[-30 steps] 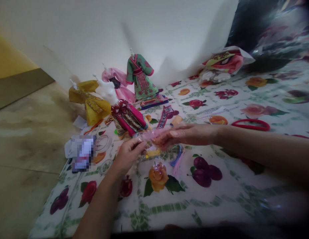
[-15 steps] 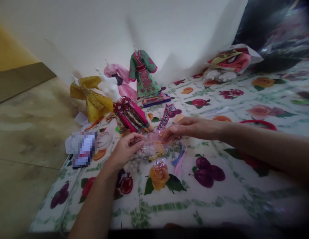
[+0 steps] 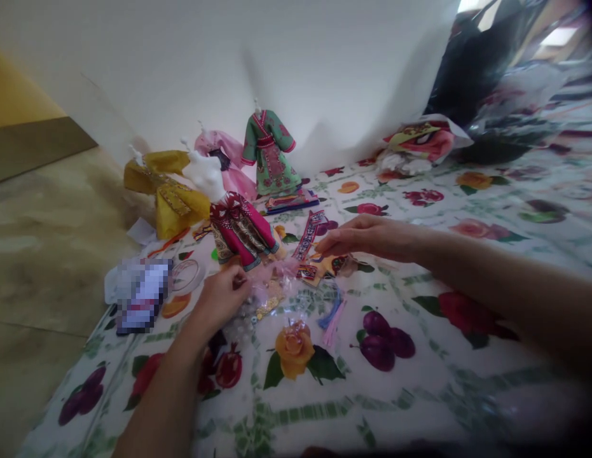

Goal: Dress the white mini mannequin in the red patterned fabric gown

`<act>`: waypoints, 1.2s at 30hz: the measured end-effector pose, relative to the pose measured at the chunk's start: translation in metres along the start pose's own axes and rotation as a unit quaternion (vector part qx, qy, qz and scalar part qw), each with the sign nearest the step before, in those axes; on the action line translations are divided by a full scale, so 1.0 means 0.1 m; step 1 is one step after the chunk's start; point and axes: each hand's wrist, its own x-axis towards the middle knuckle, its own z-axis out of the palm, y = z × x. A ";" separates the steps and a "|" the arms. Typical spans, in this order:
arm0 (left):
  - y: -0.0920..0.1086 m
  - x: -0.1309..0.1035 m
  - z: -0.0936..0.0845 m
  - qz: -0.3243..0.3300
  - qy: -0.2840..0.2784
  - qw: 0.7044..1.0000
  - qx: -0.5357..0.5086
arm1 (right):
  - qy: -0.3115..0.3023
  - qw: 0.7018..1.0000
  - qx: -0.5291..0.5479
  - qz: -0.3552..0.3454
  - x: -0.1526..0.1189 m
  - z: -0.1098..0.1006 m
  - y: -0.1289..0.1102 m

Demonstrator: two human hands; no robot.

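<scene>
My left hand (image 3: 222, 298) has its fingers curled, pinching the edge of a clear plastic bag (image 3: 260, 289) with pale pink see-through material. Small gold trinkets (image 3: 269, 307) show beside the bag. Above some patterned scraps (image 3: 324, 267), my right hand (image 3: 360, 236) is stretched out with nothing visible in it. A patterned ribbon (image 3: 309, 234) lies just left of its fingertips. Nearer to me are a blue tassel (image 3: 330, 315) and a pink tassel (image 3: 332, 329). Right behind the bag stands a small white dress form (image 3: 207, 175) wearing a magenta and gold skirt (image 3: 243, 229).
Miniature dress forms hold a yellow garment (image 3: 178, 203), a pink garment (image 3: 231, 149) and a green robe (image 3: 271, 152) by the white wall. Folded fabrics (image 3: 292, 201) lie below the robe. A blurred-out item (image 3: 145, 296) sits at the table's left edge, a packaged colourful item (image 3: 422, 143) at the back.
My left hand has drawn left and its fingers have curled in. My right hand has come away from the bag, uncovering the patterned scraps. The view has shifted slightly.
</scene>
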 end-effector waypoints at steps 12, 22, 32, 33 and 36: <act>0.45 -0.24 0.14 0.146 0.063 0.983 -0.086 | -0.076 0.989 0.129 -0.018 0.02 0.40 0.03; 0.50 -0.22 0.18 0.068 -0.029 0.946 -0.316 | -0.118 0.991 0.000 -0.059 0.02 0.72 -0.01; 0.48 -0.21 0.17 0.048 -0.032 0.921 -0.386 | -0.095 0.992 0.054 -0.068 0.01 0.77 0.06; 0.48 -0.21 0.17 0.048 -0.030 0.921 -0.385 | -0.096 0.992 0.046 -0.068 0.02 0.77 0.07; 0.47 -0.21 0.17 0.051 -0.022 0.924 -0.379 | -0.102 0.990 -0.031 -0.088 0.03 0.77 0.08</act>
